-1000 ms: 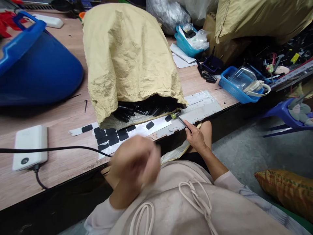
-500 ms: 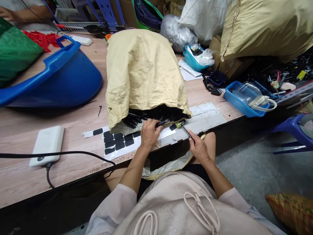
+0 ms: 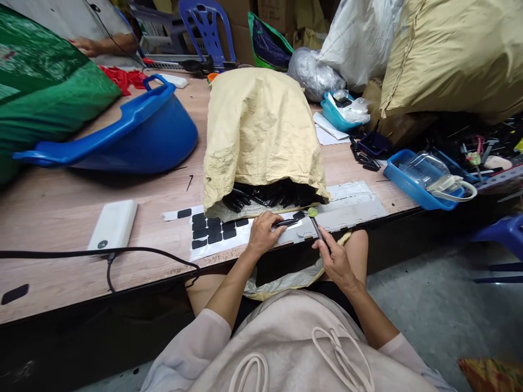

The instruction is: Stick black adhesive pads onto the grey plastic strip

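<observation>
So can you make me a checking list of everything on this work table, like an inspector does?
Surface: wooden table, scuffed at the front edge.
Job's things: black stick in the left hand; thin tool in the right hand; white sheet of black pads; tan sack spilling black parts.
Clutter: blue tub, blue trays, green bag.
Grippers: both hands closed on their items.
Cables: black cable plugged into a white power bank.
Surroundings: another person's hand, blue chair, large sacks.
</observation>
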Available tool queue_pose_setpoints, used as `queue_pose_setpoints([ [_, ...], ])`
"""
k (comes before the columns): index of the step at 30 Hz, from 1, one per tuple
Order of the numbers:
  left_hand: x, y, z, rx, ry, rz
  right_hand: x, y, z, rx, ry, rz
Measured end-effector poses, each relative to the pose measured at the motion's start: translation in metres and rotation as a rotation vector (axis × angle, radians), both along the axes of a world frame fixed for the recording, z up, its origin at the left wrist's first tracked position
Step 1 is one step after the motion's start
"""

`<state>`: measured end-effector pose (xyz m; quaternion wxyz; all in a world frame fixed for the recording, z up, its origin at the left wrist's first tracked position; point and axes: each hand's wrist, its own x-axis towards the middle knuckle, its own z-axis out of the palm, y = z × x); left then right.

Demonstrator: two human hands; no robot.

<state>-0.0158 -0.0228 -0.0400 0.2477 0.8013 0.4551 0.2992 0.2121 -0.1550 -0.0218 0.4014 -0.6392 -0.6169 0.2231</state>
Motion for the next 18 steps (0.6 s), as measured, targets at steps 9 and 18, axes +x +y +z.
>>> queue_pose_setpoints([
  [9,0.003,0.001,0.005,-0.040,0.037,0.006,-0.022,-0.002,0.004,0.183,-0.133,0.102],
  [18,0.005,0.000,0.006,-0.055,0.050,0.023,-0.027,0.001,0.003,0.168,-0.154,0.138],
])
